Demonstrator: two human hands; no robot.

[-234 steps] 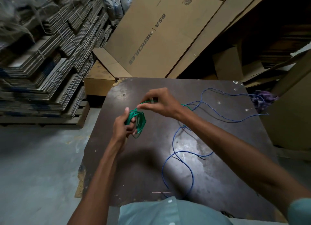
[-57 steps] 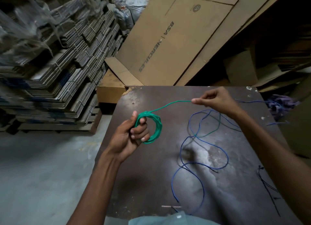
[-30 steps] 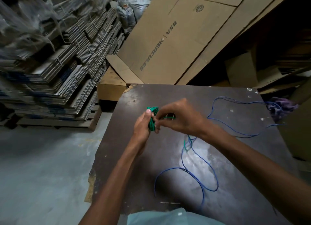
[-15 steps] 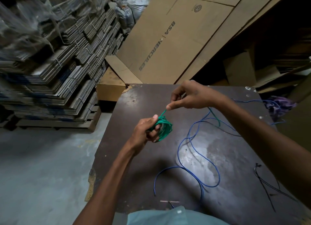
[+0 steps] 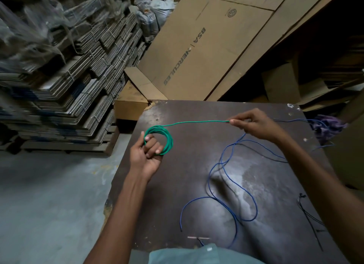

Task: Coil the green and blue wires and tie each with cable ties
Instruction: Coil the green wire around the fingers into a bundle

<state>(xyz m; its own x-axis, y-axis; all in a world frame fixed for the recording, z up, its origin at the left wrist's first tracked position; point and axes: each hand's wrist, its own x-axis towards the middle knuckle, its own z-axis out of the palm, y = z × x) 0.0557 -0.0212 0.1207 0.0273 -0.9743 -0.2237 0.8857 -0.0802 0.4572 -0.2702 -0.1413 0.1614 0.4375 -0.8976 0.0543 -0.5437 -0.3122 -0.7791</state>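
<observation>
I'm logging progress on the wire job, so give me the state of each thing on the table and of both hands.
green wire: mostly coiled, tail pulled straight, untied.
blue wire: loose on the table, uncoiled.
cable ties: lying unused at the table's right edge.
left hand: holding the green coil.
right hand: pinching the green tail.
</observation>
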